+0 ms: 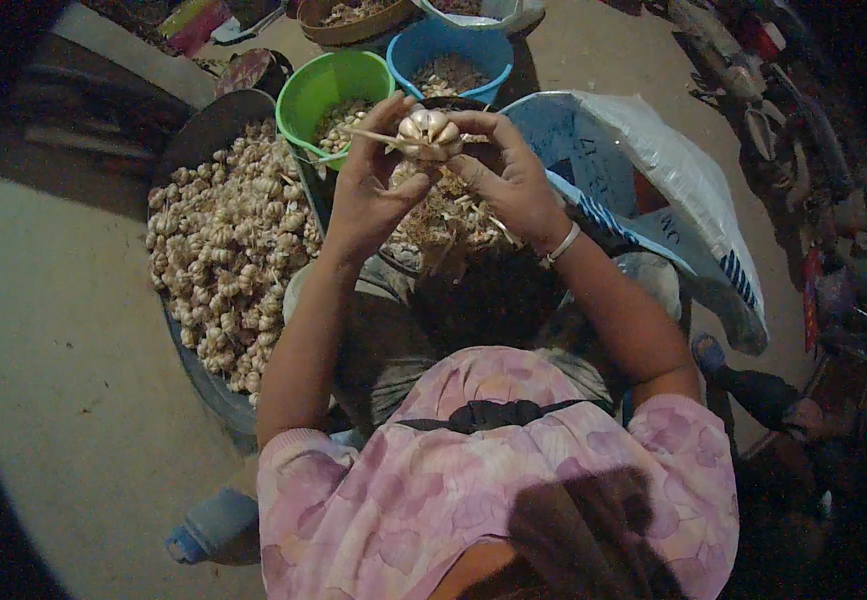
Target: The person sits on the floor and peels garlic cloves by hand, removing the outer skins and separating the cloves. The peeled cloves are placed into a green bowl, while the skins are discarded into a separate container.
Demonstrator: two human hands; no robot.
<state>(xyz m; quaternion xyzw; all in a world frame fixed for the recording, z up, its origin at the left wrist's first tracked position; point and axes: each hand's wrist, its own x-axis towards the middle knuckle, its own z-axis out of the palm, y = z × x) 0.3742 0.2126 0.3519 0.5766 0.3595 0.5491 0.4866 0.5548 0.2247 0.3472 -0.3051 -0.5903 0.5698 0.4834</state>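
Note:
A garlic bulb point(429, 136) with a dry stalk is held up between my two hands, its cloves partly parted. My left hand point(384, 161) grips its left side, fingers behind and thumb below. From the right, my right hand point(504, 165) pinches it between curled fingers and thumb. Below them, dry garlic skins and roots point(452, 217) fill a dark-rimmed container. Just beyond my left hand, loose cloves point(343, 124) lie in a green plastic bucket point(302, 90). A blue plastic bucket point(504, 52) behind the bulb contains cloves and darker bits.
A large pile of garlic bulbs point(234, 247) sits in a dark basin point(197, 382) on the left. An open white woven sack point(673, 157) stands at the right. A round basket point(351, 30) is at the back. A blue-grey plastic container point(219, 521) lies on the floor at lower left.

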